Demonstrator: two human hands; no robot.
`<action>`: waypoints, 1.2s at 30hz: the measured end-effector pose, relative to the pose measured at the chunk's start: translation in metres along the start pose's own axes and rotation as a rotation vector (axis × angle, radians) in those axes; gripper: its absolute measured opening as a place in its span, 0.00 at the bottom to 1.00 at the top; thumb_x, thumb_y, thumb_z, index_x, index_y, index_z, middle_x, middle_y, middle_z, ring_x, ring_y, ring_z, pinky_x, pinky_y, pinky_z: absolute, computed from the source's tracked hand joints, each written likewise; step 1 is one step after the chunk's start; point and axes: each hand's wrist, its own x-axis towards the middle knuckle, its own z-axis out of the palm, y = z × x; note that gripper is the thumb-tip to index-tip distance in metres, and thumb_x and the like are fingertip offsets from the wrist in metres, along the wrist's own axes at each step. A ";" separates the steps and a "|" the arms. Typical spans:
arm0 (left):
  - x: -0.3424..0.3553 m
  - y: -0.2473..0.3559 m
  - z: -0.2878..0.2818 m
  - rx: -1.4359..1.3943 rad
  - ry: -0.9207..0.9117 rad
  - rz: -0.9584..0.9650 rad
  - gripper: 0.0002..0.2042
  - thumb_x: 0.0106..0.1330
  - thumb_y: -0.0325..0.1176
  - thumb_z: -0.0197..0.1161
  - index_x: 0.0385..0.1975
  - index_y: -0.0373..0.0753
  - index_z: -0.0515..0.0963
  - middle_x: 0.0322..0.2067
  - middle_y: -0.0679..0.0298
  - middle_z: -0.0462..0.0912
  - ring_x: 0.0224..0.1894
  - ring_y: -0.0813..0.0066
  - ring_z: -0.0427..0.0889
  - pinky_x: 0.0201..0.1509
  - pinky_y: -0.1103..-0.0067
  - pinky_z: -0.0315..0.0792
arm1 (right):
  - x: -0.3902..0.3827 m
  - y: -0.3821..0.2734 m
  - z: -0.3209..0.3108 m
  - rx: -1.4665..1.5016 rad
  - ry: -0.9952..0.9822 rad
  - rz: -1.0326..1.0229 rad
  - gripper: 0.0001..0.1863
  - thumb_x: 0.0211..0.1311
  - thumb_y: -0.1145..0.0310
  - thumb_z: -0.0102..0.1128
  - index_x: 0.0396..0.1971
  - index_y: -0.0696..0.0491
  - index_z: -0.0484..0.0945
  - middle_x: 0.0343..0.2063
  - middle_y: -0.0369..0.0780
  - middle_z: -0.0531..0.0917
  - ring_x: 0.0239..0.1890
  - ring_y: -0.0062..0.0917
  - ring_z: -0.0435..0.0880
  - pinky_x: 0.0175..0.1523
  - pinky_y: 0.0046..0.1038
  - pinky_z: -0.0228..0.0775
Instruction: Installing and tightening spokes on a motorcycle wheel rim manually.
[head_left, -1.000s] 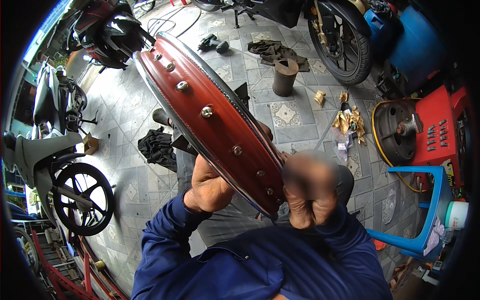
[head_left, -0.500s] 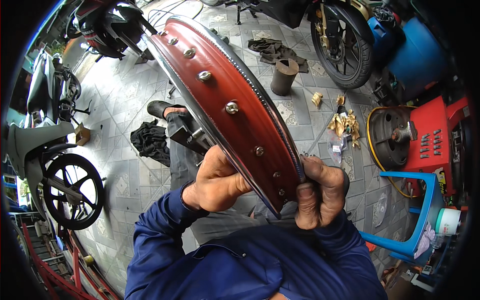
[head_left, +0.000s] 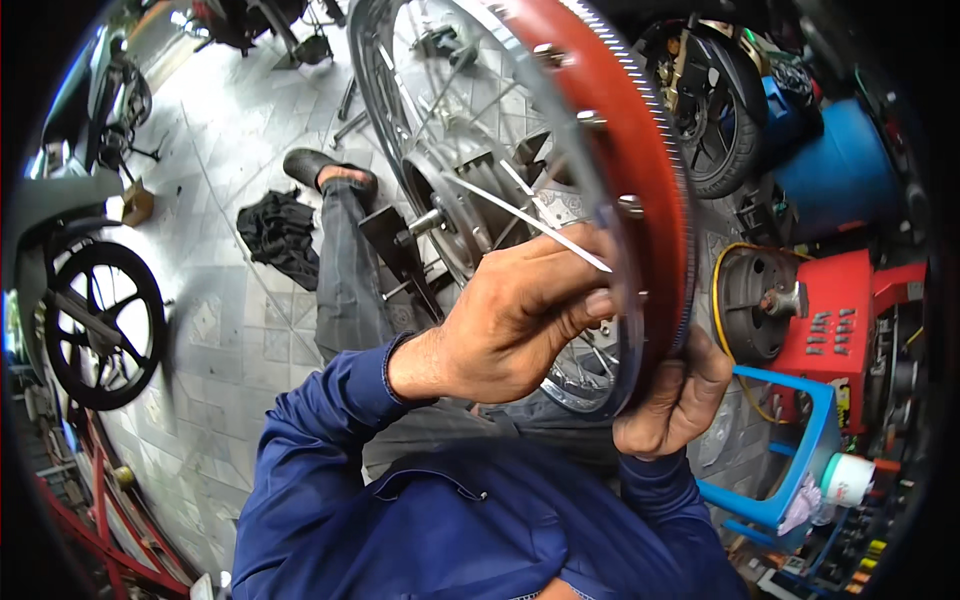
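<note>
A spoked motorcycle wheel stands upright in front of me, its rim (head_left: pixel 660 250) red round the outer channel with shiny metal edges and several spoke nipples. The wheel hub (head_left: pixel 465 195) shows behind, with spokes running out from it. My left hand (head_left: pixel 500 320) reaches to the rim's left side, its fingers and thumb pinched round a bright spoke (head_left: pixel 525 215) close to the rim; the fingertips are partly hidden. At the rim's lower right edge my right hand (head_left: pixel 675 400) is closed with curled fingers against the rim. Whether it also holds something small is hidden.
A blue plastic stool (head_left: pixel 825 440) and a red toolbox-like stand (head_left: pixel 825 330) with a round metal drum are at the right. Beyond are a blue barrel (head_left: pixel 835 165) and a motorcycle wheel. Left stands a motorcycle wheel (head_left: pixel 105 325); a black cloth (head_left: pixel 278 235) lies on the tiles.
The wheel has turned toward a side view, so its spokes and hub now show. My left hand has moved right and up to a spoke; my right hand has shifted slightly right along the rim.
</note>
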 end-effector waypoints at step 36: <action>-0.053 -0.027 0.061 -0.235 0.284 -0.057 0.13 0.61 0.23 0.69 0.45 0.36 0.83 0.40 0.54 0.87 0.42 0.55 0.88 0.43 0.71 0.81 | 0.015 -0.008 -0.009 0.109 0.154 0.209 0.20 0.79 0.65 0.48 0.60 0.64 0.70 0.49 0.50 0.81 0.47 0.30 0.83 0.54 0.31 0.79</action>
